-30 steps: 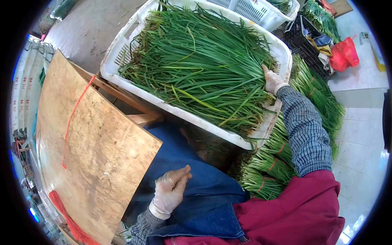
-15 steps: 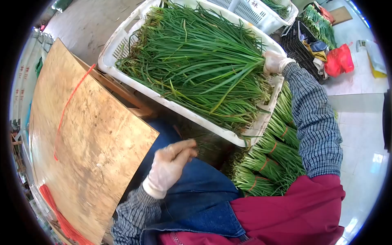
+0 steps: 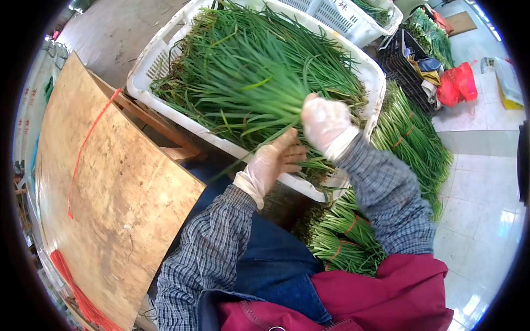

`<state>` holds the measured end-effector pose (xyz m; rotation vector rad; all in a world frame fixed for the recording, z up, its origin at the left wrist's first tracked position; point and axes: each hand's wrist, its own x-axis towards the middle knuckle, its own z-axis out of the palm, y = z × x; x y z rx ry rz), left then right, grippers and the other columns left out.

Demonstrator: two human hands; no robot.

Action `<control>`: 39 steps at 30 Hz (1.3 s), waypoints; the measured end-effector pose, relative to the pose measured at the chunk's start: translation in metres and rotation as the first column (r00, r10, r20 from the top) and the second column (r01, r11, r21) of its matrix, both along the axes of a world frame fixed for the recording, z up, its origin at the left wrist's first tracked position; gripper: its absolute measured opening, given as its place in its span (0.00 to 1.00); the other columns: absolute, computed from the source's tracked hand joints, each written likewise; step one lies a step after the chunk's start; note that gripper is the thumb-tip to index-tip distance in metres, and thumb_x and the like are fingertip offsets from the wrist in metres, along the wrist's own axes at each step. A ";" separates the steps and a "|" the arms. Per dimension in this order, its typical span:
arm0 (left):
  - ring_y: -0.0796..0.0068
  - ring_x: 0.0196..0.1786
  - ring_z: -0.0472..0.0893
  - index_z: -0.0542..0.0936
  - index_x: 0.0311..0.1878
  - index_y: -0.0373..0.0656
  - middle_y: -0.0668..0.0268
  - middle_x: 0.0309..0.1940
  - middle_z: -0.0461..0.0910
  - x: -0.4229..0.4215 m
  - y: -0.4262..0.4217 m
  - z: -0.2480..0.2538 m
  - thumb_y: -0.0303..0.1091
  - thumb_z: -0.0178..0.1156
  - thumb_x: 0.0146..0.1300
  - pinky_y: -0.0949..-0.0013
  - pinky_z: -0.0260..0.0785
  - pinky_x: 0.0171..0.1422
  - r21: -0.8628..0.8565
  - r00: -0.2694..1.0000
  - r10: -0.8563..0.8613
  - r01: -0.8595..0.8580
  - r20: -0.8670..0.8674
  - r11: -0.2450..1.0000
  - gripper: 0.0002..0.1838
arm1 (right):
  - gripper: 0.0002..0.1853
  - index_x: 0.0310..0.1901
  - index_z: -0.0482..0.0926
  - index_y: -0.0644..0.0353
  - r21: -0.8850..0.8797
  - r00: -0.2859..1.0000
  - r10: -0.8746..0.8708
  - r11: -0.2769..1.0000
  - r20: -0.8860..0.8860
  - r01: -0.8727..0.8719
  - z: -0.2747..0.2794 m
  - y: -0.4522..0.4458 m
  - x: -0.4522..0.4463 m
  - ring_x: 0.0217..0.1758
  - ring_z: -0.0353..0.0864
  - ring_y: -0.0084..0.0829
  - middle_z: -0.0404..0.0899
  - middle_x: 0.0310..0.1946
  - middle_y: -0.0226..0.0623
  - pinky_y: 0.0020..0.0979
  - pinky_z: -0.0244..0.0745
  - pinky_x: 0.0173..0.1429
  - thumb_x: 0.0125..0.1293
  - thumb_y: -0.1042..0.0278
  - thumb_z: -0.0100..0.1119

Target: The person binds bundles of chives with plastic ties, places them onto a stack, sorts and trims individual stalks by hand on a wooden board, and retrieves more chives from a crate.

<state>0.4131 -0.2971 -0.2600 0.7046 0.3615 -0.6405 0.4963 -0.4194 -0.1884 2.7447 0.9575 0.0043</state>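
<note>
Right hand (image 3: 327,122): I see it through the head camera, in a thin pale glove, fingers closed round the base of a bunch of greens (image 3: 276,102); it is a little blurred.
Bunch of greens: over the near right part of the white crate (image 3: 190,124), its leaves fanning out to the left from the right fist.
Left hand (image 3: 274,160): gloved too, at the crate's near edge just below the right hand, thumb and fingers apart; I cannot tell whether it touches any leaves.
White crate: slotted, filled with loose greens (image 3: 215,66) lying in a thick layer.
Wooden board (image 3: 124,187): on my left, with a red string (image 3: 88,149) across it and a bundle of red ties (image 3: 83,292) along its near left edge.
Tied bundles (image 3: 342,234): greens bound with red ties, stacked below and to the right of the white crate.
Far right: a black crate (image 3: 403,66) holding cloths, with a red plastic bag (image 3: 458,85) beside it.
Sleeves (image 3: 204,248): checked, on both arms.
</note>
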 end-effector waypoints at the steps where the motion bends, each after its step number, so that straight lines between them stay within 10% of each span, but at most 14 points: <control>1: 0.63 0.55 0.71 0.69 0.56 0.38 0.57 0.49 0.74 0.004 0.001 0.001 0.56 0.51 0.62 0.58 0.66 0.54 -0.072 0.999 0.037 -0.035 0.034 0.997 0.31 | 0.14 0.36 0.75 0.75 0.063 0.999 -0.041 0.997 -0.011 0.041 -0.007 0.008 -0.010 0.21 0.80 0.27 0.78 0.19 0.34 0.27 0.73 0.21 0.52 0.71 0.54; 8: 0.68 0.43 0.77 0.75 0.47 0.38 0.63 0.38 0.79 -0.005 0.016 -0.037 0.42 0.57 0.61 0.66 0.70 0.53 -0.297 0.822 0.499 -0.566 -0.274 0.769 0.18 | 0.19 0.40 0.69 0.82 0.396 0.997 0.035 0.918 -0.073 -0.003 -0.041 0.050 -0.069 0.22 0.75 0.37 0.73 0.20 0.42 0.36 0.67 0.23 0.53 0.70 0.51; 14: 0.64 0.38 0.79 0.74 0.39 0.38 0.59 0.35 0.77 -0.006 0.028 -0.023 0.31 0.58 0.56 0.62 0.74 0.46 -0.127 0.824 0.538 -0.561 -0.177 0.818 0.09 | 0.32 0.59 0.66 0.62 0.591 0.627 0.223 0.657 -0.746 0.469 0.016 -0.013 -0.029 0.40 0.80 0.36 0.80 0.38 0.45 0.33 0.75 0.44 0.56 0.55 0.60; 18: 0.54 0.38 0.79 0.71 0.40 0.37 0.52 0.36 0.76 -0.007 0.029 -0.016 0.34 0.59 0.56 0.55 0.76 0.41 -0.078 0.819 0.540 -0.562 -0.193 0.824 0.13 | 0.26 0.51 0.74 0.65 0.526 0.883 -0.398 0.710 -0.248 0.468 -0.015 -0.085 0.022 0.40 0.80 0.34 0.81 0.37 0.46 0.34 0.74 0.47 0.57 0.53 0.58; 24: 0.55 0.35 0.79 0.71 0.39 0.38 0.51 0.35 0.76 -0.011 0.042 -0.014 0.35 0.59 0.56 0.56 0.76 0.39 -0.115 0.849 0.498 -0.520 -0.176 0.846 0.13 | 0.10 0.31 0.82 0.57 -0.237 0.880 -0.473 0.859 -0.032 0.453 -0.094 -0.155 0.062 0.37 0.80 0.41 0.80 0.29 0.44 0.40 0.73 0.41 0.55 0.60 0.59; 29: 0.56 0.34 0.79 0.72 0.43 0.34 0.50 0.36 0.76 -0.012 0.045 -0.018 0.36 0.59 0.57 0.58 0.76 0.38 -0.079 0.827 0.528 -0.549 -0.192 0.832 0.16 | 0.15 0.40 0.78 0.61 0.326 0.916 -0.193 0.943 0.352 0.073 -0.070 -0.124 0.048 0.37 0.79 0.40 0.79 0.34 0.40 0.41 0.72 0.43 0.54 0.62 0.59; 32: 0.56 0.33 0.79 0.71 0.45 0.33 0.50 0.36 0.76 -0.012 0.045 -0.019 0.37 0.59 0.57 0.58 0.76 0.36 -0.061 0.838 0.516 -0.532 -0.178 0.844 0.18 | 0.20 0.41 0.75 0.62 0.254 0.814 -0.488 0.783 -0.314 0.568 -0.055 -0.107 0.022 0.38 0.78 0.40 0.78 0.36 0.42 0.40 0.73 0.43 0.52 0.56 0.63; 34: 0.56 0.32 0.79 0.71 0.45 0.32 0.50 0.36 0.76 -0.012 0.045 -0.013 0.37 0.58 0.57 0.57 0.76 0.36 -0.051 0.851 0.503 -0.515 -0.153 0.856 0.19 | 0.24 0.41 0.74 0.62 -0.043 0.891 -0.432 0.901 -0.136 0.431 -0.063 -0.104 0.003 0.37 0.79 0.41 0.78 0.33 0.45 0.39 0.74 0.41 0.50 0.52 0.66; 39: 0.56 0.32 0.79 0.72 0.44 0.32 0.51 0.35 0.77 -0.015 0.047 -0.016 0.39 0.58 0.58 0.58 0.76 0.34 -0.051 0.861 0.486 -0.498 -0.151 0.866 0.19 | 0.07 0.30 0.75 0.60 0.022 0.944 -0.327 0.944 -0.033 0.328 -0.109 -0.128 0.000 0.31 0.80 0.43 0.78 0.25 0.41 0.41 0.75 0.34 0.49 0.68 0.57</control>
